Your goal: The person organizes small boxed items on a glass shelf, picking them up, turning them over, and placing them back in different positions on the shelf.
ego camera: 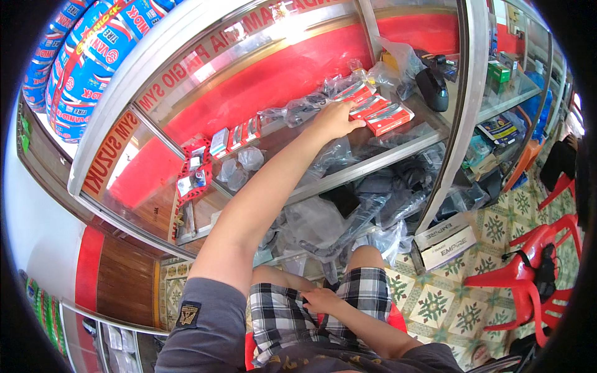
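My left hand (339,120) reaches into a glass display case and touches the near ends of several red-and-white boxes (391,120) on its upper glass shelf (322,184). Its thumb lies against a box corner; the fingertips are partly hidden, so a firm grip cannot be made out. My right hand (322,300) rests low between my knees, over checked shorts (275,310), fingers curled. A small dark spot shows at its fingertips, too small to name. Farther left on the shelf stands another row of red boxes (245,133) beside a blue-and-white box (219,142).
Clear plastic bags (317,219) and dark wrapped parts fill the lower shelf. An aluminium post (468,107) edges the opening on the right. A carton (445,245) stands on the tiled floor by a red plastic chair (527,275). Wrapped tires (93,70) are stacked at upper left.
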### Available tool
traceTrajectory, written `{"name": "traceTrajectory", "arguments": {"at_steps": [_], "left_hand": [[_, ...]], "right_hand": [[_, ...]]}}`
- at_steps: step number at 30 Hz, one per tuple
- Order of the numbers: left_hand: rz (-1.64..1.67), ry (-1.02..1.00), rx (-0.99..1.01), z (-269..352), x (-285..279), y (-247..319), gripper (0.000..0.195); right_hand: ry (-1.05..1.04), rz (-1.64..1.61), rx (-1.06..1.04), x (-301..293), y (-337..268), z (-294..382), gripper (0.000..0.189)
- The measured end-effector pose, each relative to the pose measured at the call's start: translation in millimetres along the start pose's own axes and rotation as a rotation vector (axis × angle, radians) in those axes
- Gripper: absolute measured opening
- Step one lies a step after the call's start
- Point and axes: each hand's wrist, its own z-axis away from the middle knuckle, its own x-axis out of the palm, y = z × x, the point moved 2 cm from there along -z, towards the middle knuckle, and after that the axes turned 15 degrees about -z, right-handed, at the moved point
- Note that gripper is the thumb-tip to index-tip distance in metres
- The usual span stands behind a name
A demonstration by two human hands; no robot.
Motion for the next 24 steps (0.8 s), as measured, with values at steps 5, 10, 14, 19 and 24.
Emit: {"name": "traceTrajectory", "arguments": {"at_steps": [5,10,14,19,24], "left_hand": [[0.035,0.051,-0.019,28.3,-9.2,-11.4,0.056],[-0.034,0.239,-0.128,113.3,-53.5,-18.4,0.066],[-0.058,0.303,-0.192,196.5,-87.9,-11.0,0.063],[0.014,0.234,-0.388,274.4,-120.6,-6.1,0.064],[0.072,0.172,-0.432,325.4,-126.3,-10.4,0.068]], "right_hand": [[0.058,0.011,-0.025,-0.9,9.7,-3.8,0.036],[0.088,0.025,-0.036,1.1,10.9,-3.4,0.037],[0.054,0.051,-0.022,1.0,11.5,0.5,0.039],[0.052,0.024,-0.024,10.7,22.5,0.9,0.035],[0.032,-0.19,-0.083,-16.0,6.7,-1.3,0.044]]}}
